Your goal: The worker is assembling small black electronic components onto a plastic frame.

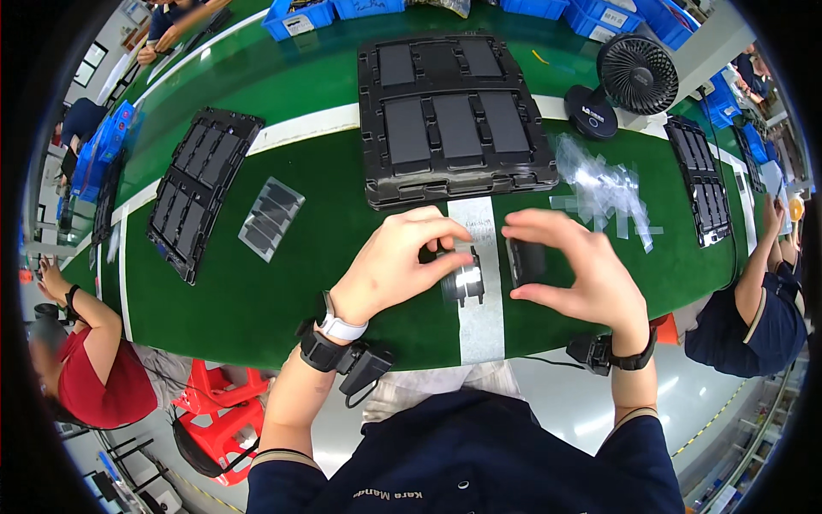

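Observation:
My left hand [394, 261] pinches a small shiny piece of dark-and-clear film [467, 281] between thumb and fingers, over the pale strip on the green table. Just to its right, a black flat rectangular piece [527, 262] sits between the thumb and curled fingers of my right hand [591, 270]. The two pieces are apart. Ahead of both hands lies a large black tray [419, 177], with dark grey rectangular pieces in its pockets. A clear sheet with dark strips [271, 218] rests to the left of my left hand.
Crumpled clear film strips [604, 193] are piled at the right, near a black desk fan [638, 77]. Another black tray [205, 188] stands at the left, and one more [698, 180] at the far right. Blue bins [295, 19] line the back. People sit on both sides.

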Available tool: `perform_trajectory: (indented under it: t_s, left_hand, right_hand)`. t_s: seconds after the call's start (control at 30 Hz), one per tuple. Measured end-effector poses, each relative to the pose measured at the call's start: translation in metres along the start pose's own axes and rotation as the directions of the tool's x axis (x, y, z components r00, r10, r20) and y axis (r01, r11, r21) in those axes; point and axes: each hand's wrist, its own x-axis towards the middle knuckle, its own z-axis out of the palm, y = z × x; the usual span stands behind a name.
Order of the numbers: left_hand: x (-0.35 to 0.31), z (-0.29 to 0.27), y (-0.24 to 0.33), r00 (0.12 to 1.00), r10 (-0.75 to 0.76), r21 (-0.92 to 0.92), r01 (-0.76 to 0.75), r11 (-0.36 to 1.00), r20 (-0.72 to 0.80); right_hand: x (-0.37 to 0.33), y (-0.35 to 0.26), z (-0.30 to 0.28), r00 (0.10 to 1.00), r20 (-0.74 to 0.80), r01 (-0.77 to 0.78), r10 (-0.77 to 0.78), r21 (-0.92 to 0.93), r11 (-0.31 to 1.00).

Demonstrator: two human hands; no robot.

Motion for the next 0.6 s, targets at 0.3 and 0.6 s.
perform_trajectory:
  t_s: [0.3,0.6]
  left_hand:
    - [-0.001,0.004,-0.003,0.994,0.055,0.114,-0.066,0.991,0.095]
    - [-0.002,0.009,-0.001,0.997,0.007,0.112,-0.017,0.994,0.082]
  right_hand:
    - [-0.024,0.035,0.025,0.998,0.053,0.053,-0.038,-0.323,0.945]
    - [-0.033,0.037,0.045,0.980,-0.017,0.187,-0.198,-0.268,0.945]
